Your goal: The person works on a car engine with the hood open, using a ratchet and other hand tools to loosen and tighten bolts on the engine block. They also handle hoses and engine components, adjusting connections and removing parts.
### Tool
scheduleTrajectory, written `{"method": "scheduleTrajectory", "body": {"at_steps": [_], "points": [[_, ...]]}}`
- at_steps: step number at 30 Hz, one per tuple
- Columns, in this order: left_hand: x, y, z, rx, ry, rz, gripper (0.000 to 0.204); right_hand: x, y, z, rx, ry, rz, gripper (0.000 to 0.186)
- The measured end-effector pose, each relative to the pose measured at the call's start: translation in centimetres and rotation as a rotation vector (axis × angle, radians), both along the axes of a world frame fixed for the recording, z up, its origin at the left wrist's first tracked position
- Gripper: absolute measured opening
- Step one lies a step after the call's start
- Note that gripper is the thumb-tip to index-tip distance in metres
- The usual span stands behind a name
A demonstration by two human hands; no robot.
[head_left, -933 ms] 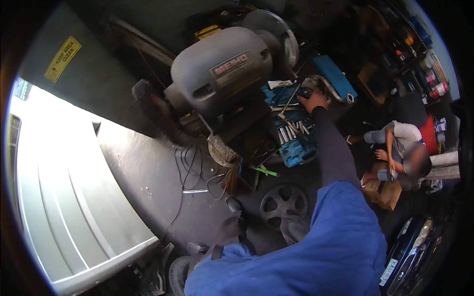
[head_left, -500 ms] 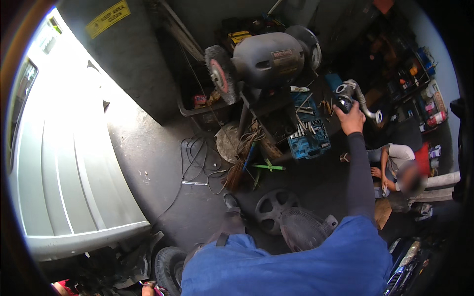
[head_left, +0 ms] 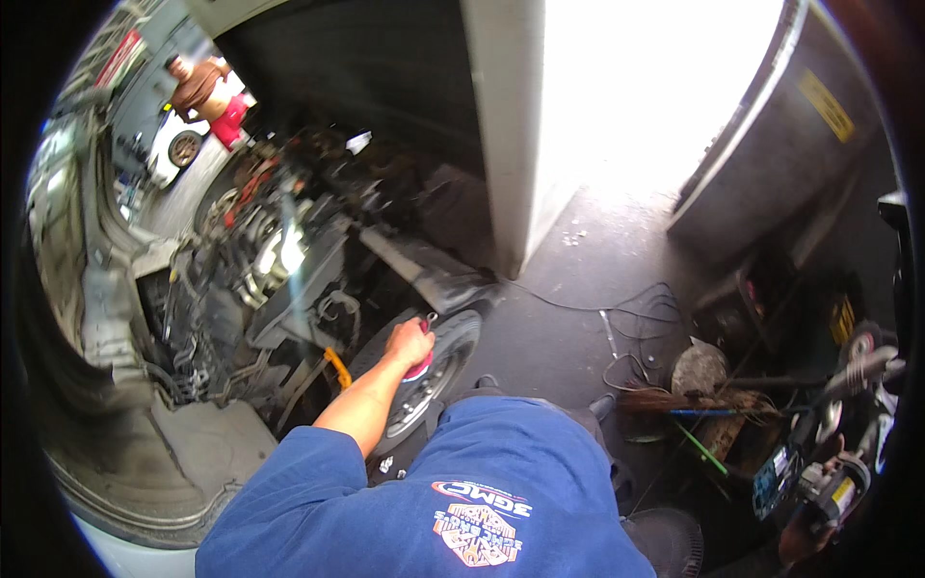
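My left hand (head_left: 409, 342) is out over the wheel (head_left: 438, 380) at the exposed engine bay (head_left: 289, 250), closed on a red object (head_left: 420, 362) with a small silver tip showing above it; exactly what it is, I cannot make out. At the far right, my right hand (head_left: 809, 525), dim and partly hidden, grips a metal pipe assembly (head_left: 831, 486) with a black component and a yellow label. A blue socket case (head_left: 771, 482) lies just beside it, and an orange tool or part (head_left: 337, 366) sits left of my left hand.
A pale panel (head_left: 506, 144) rises beside a bright doorway. Cables (head_left: 636, 318) cross the floor (head_left: 549, 337). A broom (head_left: 665, 400), a green stick (head_left: 699, 448) and a dark bin (head_left: 742, 308) crowd the right. Another person (head_left: 202, 96) is at the upper left.
The view has swung left from the grinder and tools to the engine bay. My right hand has lifted the pipe assembly off the tool area; my left hand has come into view holding something red.
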State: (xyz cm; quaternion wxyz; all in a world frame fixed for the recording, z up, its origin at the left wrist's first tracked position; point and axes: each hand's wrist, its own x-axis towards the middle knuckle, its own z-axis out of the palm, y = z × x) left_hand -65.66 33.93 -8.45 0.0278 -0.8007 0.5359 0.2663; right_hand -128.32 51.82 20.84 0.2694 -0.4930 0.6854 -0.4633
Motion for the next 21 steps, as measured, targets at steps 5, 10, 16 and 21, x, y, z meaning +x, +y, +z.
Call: {"method": "scheduleTrajectory", "body": {"at_steps": [5, 10, 16, 21], "points": [[5.4, 5.3, 0.9, -0.020, -0.057, 0.162, 0.051, 14.2, -10.5, 2.6, -0.120, -0.017, 0.544, 0.104], [7.6, 8.3, -1.8, -0.086, -0.078, 0.088, 0.045, 30.3, -21.6, 5.3, -0.269, -0.038, 1.011, 0.127], [7.6, 8.2, -3.8, -0.205, -0.077, 0.178, 0.047, 49.5, -35.5, 4.3, -0.313, 0.215, 1.249, 0.093], [8.1, 6.5, -4.8, -0.305, -0.189, 0.188, 0.041, 63.8, -48.6, -1.5, -0.409, 0.354, 1.331, 0.100]]}}
